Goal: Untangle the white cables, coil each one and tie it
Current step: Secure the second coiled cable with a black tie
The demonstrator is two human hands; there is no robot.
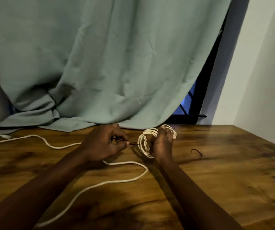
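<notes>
The right grip [163, 144] holds a white coil [144, 143] over the worktop [233, 180]. The left grip [103, 143] pinches a thin black tie [134, 144] reaching the coil. This looks like the tying step. Next, wrap it round tight. Another cable [125, 180] lies loose.

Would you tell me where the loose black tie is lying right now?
In the head view, the loose black tie lies on the table, right of the right hand.
</notes>
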